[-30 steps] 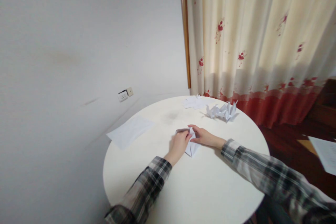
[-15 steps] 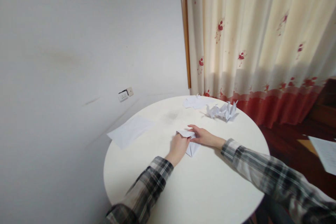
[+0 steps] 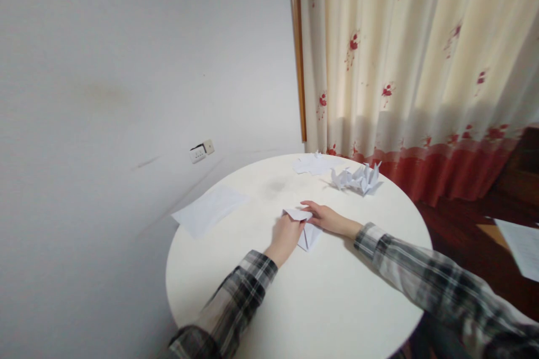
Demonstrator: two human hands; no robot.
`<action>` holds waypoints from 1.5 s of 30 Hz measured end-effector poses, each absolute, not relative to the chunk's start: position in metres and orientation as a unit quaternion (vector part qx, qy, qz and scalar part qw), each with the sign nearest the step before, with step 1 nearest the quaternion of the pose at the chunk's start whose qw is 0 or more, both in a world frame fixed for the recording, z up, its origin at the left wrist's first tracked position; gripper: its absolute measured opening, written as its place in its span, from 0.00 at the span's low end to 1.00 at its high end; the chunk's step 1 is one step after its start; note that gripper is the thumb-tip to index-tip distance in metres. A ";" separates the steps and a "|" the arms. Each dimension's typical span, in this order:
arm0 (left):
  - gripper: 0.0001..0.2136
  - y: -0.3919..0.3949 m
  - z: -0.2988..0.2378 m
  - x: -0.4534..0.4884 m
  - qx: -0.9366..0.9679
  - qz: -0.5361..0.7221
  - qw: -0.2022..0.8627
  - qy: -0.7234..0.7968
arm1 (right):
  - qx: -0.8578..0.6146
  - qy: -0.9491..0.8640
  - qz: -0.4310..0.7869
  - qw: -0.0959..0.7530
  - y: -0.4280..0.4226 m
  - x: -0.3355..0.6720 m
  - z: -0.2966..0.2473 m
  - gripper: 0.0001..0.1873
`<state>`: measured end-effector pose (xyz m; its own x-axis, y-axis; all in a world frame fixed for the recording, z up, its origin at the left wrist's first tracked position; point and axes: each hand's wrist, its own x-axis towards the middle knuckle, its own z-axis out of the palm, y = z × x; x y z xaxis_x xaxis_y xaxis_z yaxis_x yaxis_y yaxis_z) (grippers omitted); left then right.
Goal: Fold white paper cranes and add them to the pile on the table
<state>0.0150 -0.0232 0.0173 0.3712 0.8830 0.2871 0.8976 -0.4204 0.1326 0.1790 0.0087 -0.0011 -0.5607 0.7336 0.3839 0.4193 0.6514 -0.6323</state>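
Note:
A folded sheet of white paper [image 3: 309, 238] lies near the middle of the round white table [image 3: 328, 291], with creases running to a point towards me. My left hand [image 3: 288, 233] is closed on its left side, the fingers curled in under a raised flap. From the right, my right hand [image 3: 322, 216] grips the same paper near the flap's right edge, its index finger reaching over the top. The fingertips of both hands almost meet, and they partly hide the folds between them.
Several folded paper cranes [image 3: 357, 179] stand in a cluster at the back right. Behind them lie flat white paper pieces [image 3: 314, 164]. A loose white sheet [image 3: 208, 210] overlaps the table's left edge, near the wall. Printed paper [image 3: 520, 244] shows at the far right.
Both hands stay on the folded paper in nearly the same place. The right hand's fingers have shifted very slightly at the flap.

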 end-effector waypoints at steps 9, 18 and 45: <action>0.13 -0.022 0.017 0.016 -0.828 -0.157 0.025 -0.538 | -0.330 -0.845 0.259 0.332 0.010 0.182 -0.002 0.23; 0.15 -0.018 0.012 0.011 -0.859 -0.186 -0.021 -0.477 | -0.356 -0.845 0.234 0.324 0.011 0.185 -0.007 0.23; 0.15 -0.018 0.013 0.010 -0.879 -0.162 0.017 -0.449 | -0.355 -0.853 0.198 0.329 0.007 0.185 -0.002 0.18</action>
